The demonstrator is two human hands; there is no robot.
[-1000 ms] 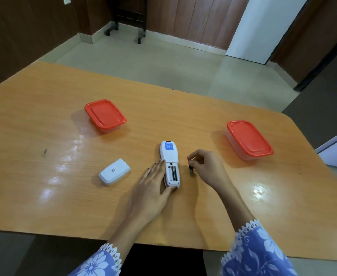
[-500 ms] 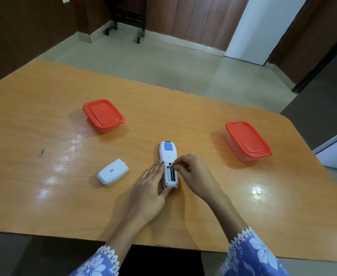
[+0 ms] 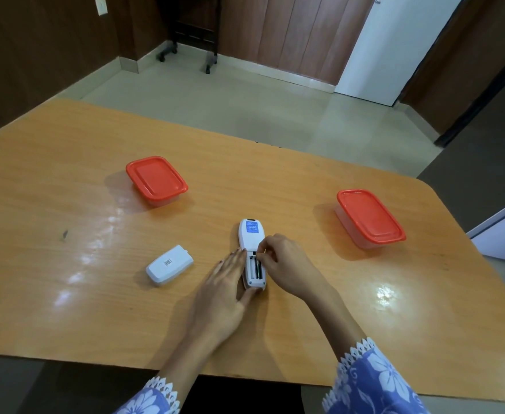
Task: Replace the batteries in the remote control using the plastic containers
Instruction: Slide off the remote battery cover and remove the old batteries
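I have the remote control face down at lower centre of the frame, bay open. My left hand lies flat and spread against its left edge, steadying it. My right hand has its fingertips pinched at the bay's top end, seemingly on a battery. I'd lift that end first, keeping the left pressed down. Both red-lidded containers stay closed.

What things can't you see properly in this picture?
- Inside both containers, head view: red lids cover them.
- Remote bay, head view: right hand hides its top; battery count unclear.
- Blue label print: too small.
- Remote's buttons: face down.
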